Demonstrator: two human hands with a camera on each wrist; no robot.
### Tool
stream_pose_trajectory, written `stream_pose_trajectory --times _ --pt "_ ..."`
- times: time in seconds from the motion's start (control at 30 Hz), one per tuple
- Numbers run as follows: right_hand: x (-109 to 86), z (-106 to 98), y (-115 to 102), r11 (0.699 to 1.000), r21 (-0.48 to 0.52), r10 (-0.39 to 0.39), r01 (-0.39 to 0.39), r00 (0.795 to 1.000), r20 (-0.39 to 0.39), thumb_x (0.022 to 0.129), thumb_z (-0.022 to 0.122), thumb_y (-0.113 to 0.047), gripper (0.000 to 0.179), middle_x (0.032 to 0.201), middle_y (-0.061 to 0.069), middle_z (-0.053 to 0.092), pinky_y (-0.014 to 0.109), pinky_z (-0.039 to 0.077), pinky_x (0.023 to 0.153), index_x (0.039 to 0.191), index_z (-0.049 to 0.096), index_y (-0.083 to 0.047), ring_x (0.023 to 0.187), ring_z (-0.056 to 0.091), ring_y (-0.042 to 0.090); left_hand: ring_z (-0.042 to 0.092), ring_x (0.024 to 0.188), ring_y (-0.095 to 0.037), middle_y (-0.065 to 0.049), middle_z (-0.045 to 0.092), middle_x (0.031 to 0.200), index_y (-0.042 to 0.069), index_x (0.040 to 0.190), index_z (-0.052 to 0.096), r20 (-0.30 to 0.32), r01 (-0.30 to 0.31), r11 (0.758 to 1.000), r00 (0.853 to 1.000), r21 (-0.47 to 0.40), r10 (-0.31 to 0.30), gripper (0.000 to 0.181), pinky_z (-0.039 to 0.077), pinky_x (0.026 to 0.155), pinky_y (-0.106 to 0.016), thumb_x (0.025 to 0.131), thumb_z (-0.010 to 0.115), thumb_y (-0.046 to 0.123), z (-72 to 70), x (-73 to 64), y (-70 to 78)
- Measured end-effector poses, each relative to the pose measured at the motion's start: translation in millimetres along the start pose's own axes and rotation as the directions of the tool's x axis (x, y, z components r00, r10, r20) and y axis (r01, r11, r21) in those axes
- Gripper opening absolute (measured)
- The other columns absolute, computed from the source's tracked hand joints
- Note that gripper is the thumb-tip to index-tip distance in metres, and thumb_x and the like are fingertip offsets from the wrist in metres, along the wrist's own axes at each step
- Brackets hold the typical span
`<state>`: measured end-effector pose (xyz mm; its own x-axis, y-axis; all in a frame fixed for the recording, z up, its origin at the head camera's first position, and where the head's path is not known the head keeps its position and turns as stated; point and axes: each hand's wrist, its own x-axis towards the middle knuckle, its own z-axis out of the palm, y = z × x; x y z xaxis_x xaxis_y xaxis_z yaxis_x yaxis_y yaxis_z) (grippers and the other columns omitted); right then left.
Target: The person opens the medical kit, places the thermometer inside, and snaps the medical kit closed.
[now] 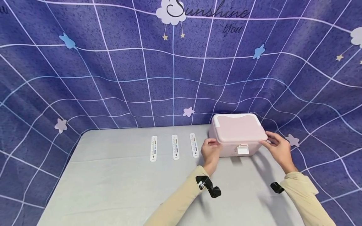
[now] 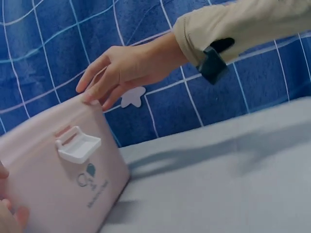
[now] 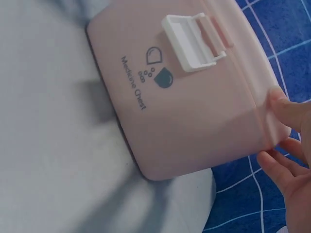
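A pink medicine chest stands at the back right of the table, its lid down. The white latch on its front is flipped outward, clear of the wall. At the left front corner my left hand grips the chest with bent fingers; only a few fingertips show at the edge of the left wrist view. My right hand holds the opposite corner, thumb on the lid's front rim and fingers bent round the side. Part of the left hand's contact is hidden.
Three white thermometer strips, a left one, a middle one and a right one, lie in a row left of the chest. A blue-purple gridded curtain hangs behind the grey-covered table.
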<state>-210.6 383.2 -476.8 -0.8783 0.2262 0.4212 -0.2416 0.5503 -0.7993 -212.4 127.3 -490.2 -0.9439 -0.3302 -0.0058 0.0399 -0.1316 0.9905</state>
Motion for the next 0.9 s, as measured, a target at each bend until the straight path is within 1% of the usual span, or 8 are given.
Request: stream_pose_trajectory --times 0.13,0.23,0.37,0.57,0.6,0.67,0.83,0.9 --pt "0.1 0.2 -5.8 0.995 0.092 0.045 -0.046 0.999 0.014 0.07 0.075 0.012 0.052 0.116 0.021 0.062 0.013 0.05 0.075 0.118 0.057 0.014 0.093 0.061 -0.002 0.061 0.091 -0.028 -0.011 0.063 0.097 0.004 0.101 0.065 0.074 -0.136 0.988 0.989 0.072 0.131 0.04 0.052 0.075 -0.031 0.064 0.075 -0.005 -1.5 7.3 6.4" --pt "-1.5 2.5 -13.2 0.985 0.159 0.068 -0.071 0.997 0.023 0.069 0.074 0.016 0.054 0.115 0.014 0.064 0.016 0.05 0.079 0.119 0.053 0.018 0.095 0.062 0.002 0.06 0.097 -0.026 -0.011 0.061 0.102 0.002 0.105 0.066 0.14 -0.251 0.961 0.962 0.118 0.234 0.043 0.053 0.08 -0.034 0.064 0.077 -0.005 -1.2 11.3 9.7" --pt "-3.1 5.3 -8.2 0.971 0.219 0.097 -0.098 0.995 0.015 0.07 0.074 0.014 0.055 0.113 0.006 0.065 0.015 0.049 0.081 0.121 0.053 0.016 0.096 0.062 0.002 0.06 0.098 -0.023 -0.011 0.062 0.108 0.001 0.103 0.068 0.195 -0.383 0.901 0.918 0.201 0.346 0.042 0.051 0.084 -0.03 0.063 0.078 -0.005 -0.4 12.2 9.0" --pt "-3.0 6.1 20.9 0.945 0.326 0.035 -0.041 0.999 0.025 0.069 0.08 0.002 0.059 0.116 0.004 0.065 0.013 0.048 0.081 0.123 0.058 0.005 0.098 0.062 0.002 0.057 0.109 -0.024 -0.011 0.061 0.115 0.002 0.105 0.068 0.216 -0.484 0.824 0.874 0.293 0.436 0.043 0.042 0.098 -0.029 0.064 0.079 -0.006 1.9 8.5 -0.1" --pt "-1.5 6.9 30.6 0.92 0.391 0.022 -0.034 0.999 0.035 0.067 0.082 0.002 0.059 0.116 0.004 0.065 0.013 0.049 0.08 0.123 0.06 0.003 0.098 0.063 0.004 0.057 0.11 -0.024 -0.011 0.061 0.115 0.002 0.106 0.068 0.212 -0.49 0.821 0.871 0.294 0.443 0.044 0.042 0.099 -0.029 0.064 0.078 -0.006 2.4 8.0 -1.0" --pt "-1.2 7.4 30.8 0.917 0.396 0.027 -0.041 0.999 0.041 0.067 0.083 -0.002 0.06 0.115 0.004 0.065 0.013 0.049 0.079 0.123 0.061 0.0 0.097 0.063 0.003 0.057 0.11 -0.025 -0.011 0.062 0.114 0.001 0.106 0.069 0.201 -0.494 0.82 0.869 0.29 0.452 0.044 0.042 0.099 -0.029 0.064 0.079 -0.007 3.0 7.6 -1.8" --pt "-2.4 7.8 6.7 0.966 0.232 0.114 -0.113 0.993 0.008 0.071 0.079 0.003 0.059 0.115 0.005 0.065 0.012 0.048 0.079 0.125 0.056 0.008 0.093 0.062 -0.002 0.058 0.109 -0.024 -0.01 0.063 0.114 0.002 0.107 0.069 0.206 -0.473 0.829 0.88 0.299 0.428 0.044 0.041 0.099 -0.029 0.065 0.079 -0.006 2.4 7.4 -0.4" --pt "-1.6 8.4 3.2 0.966 0.219 0.139 -0.137 0.99 0.007 0.071 0.076 0.009 0.058 0.115 0.004 0.065 0.012 0.048 0.079 0.125 0.053 0.012 0.093 0.061 -0.002 0.058 0.11 -0.023 -0.009 0.063 0.114 0.003 0.108 0.07 0.213 -0.458 0.832 0.888 0.312 0.408 0.044 0.041 0.1 -0.028 0.066 0.08 -0.005 1.5 7.3 0.4"
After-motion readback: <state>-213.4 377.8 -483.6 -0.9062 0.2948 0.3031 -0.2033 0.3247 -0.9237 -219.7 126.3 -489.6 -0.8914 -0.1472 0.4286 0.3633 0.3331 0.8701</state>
